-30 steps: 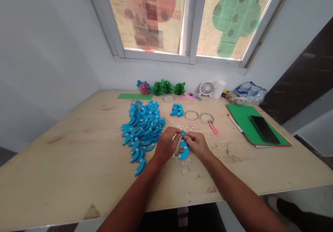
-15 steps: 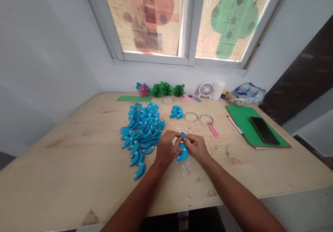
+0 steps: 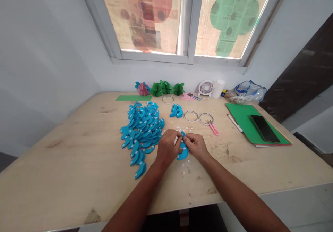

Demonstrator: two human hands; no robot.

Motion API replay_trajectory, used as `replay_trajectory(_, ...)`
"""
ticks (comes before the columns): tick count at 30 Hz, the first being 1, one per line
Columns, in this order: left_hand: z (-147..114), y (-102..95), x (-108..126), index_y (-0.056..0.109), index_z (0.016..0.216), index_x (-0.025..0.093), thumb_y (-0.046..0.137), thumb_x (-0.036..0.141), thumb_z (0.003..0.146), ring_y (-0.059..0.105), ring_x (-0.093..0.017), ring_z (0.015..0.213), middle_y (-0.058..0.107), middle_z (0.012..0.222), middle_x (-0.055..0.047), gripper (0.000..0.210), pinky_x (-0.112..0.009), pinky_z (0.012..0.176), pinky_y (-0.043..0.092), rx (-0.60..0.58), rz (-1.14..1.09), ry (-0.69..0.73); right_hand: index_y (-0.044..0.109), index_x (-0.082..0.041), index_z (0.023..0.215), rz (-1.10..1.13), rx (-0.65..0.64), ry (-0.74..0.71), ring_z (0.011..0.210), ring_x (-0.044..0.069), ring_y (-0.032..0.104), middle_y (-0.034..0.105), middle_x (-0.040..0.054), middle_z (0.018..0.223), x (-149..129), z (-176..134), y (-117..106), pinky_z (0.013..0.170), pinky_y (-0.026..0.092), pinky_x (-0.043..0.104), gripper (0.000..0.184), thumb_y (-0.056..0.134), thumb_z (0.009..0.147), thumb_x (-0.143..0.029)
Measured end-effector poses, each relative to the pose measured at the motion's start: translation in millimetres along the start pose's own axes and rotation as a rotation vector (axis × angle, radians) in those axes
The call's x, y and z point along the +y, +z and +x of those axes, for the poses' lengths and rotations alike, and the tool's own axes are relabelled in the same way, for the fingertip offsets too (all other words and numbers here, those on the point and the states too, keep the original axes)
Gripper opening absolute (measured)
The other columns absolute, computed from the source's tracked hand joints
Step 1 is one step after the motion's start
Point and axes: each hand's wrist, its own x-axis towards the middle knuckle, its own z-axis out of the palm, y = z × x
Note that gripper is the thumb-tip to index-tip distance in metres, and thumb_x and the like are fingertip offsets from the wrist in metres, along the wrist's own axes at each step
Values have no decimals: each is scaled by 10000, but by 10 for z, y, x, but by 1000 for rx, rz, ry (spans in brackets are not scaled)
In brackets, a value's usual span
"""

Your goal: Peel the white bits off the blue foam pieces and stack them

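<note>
Between my fingertips is a small blue paper piece, pinched from the left by my left hand and from the right by my right hand. Both hands are closed, and fingers hide part of the piece. Just below them a blue curved paper piece with white tape bits lies on the table. To the left of my left hand spreads a big pile of blue curved paper pieces, many bearing small white squares. A smaller blue group sits beyond my hands. White scraps are scattered around.
Two tape rolls and pink-handled snips lie beyond my right hand. On the right, a phone rests on a green folder beside a white pen. A fan and green paper figures stand along the wall.
The view has shifted very slightly. Both hands stay in almost the same place, still pinching the small blue paper piece.
</note>
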Motion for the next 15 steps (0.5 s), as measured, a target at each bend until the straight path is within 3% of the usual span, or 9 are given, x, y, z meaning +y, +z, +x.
replay_trajectory(6,-13,33,-6,527,735,194,473,144,803,550,-189,726,595,709,-41,100,-299,643,408,-6,84,79,451,-163,542,57,12,8,453,70,267,302,-54,484,23,13,8,424,205,213,275,484,750,-338)
replay_trajectory(15,-5,52,-29,532,725,180,437,173,837,531,-188,707,579,677,-48,147,-304,652,383,-15,166,133,503,-150,548,218,13,146,400,64,305,378,-55,429,2,32,19,389,209,203,315,534,720,-413)
